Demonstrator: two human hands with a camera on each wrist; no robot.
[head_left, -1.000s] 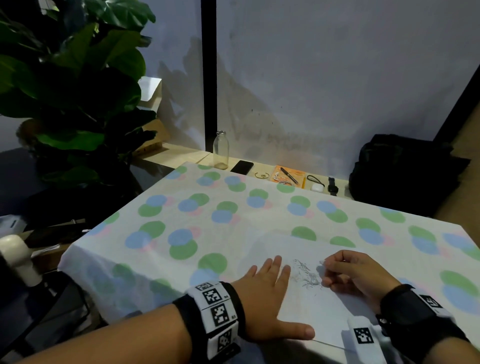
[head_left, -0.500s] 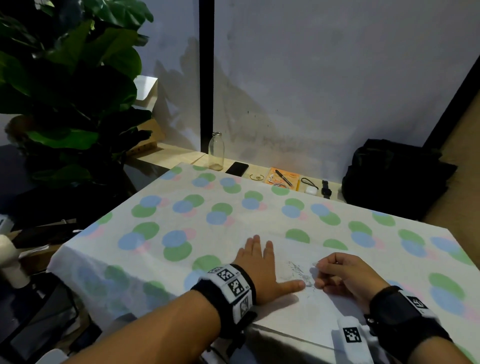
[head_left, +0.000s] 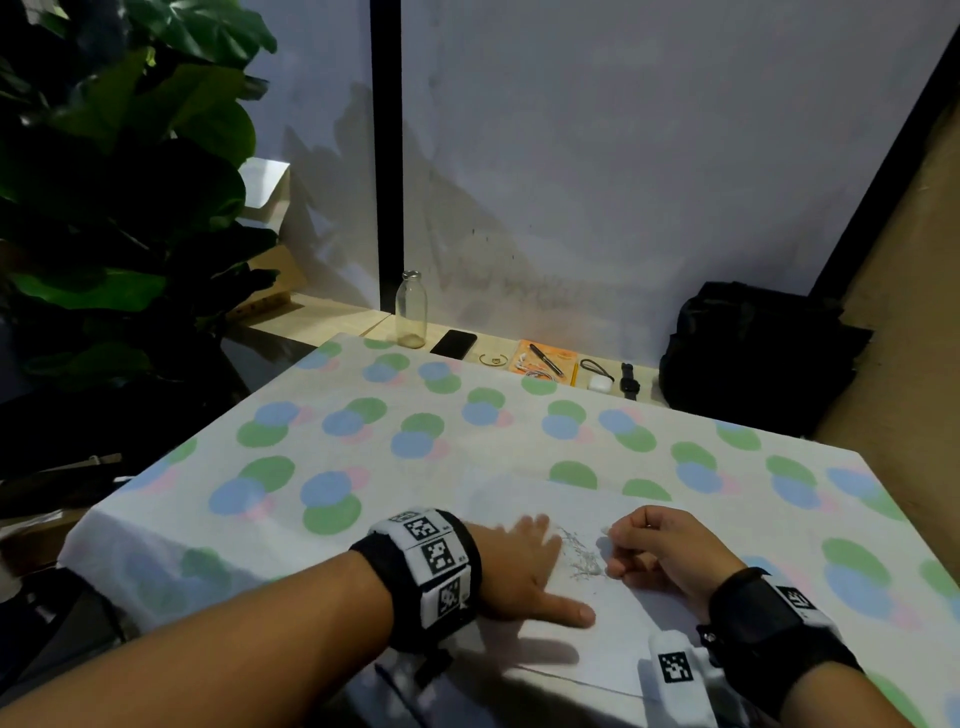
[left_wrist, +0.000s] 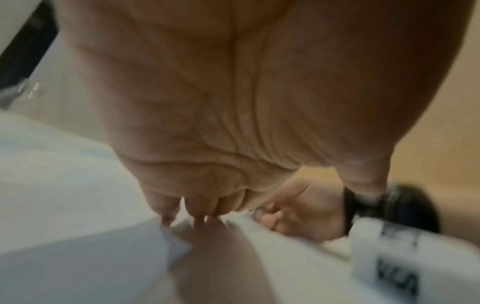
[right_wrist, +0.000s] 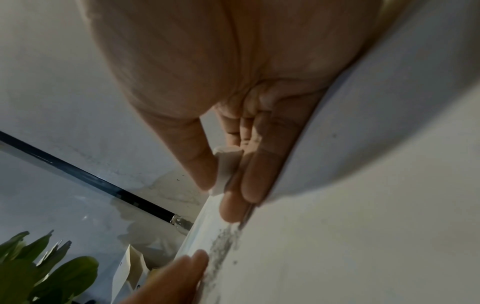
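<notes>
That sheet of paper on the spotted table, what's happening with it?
A person is working on a grey pencil scribble on the white paper. The left hand lies flat on the sheet, fingers straight, pinning it to the spotted tablecloth. The right hand pinches a small white block, apparently an eraser, between thumb and fingers right beside the scribble, which looks faint and smudged.

The curled fingers of the right hand (head_left: 670, 556) hid the white eraser (right_wrist: 226, 170) from the head camera; only part of it showed between thumb and fingers. The left hand (head_left: 519, 571) covered the paper (head_left: 623, 639) beneath it. The left wrist picture was blurred. The small items (head_left: 545, 361) far beyond both hands were too small to tell.
</notes>
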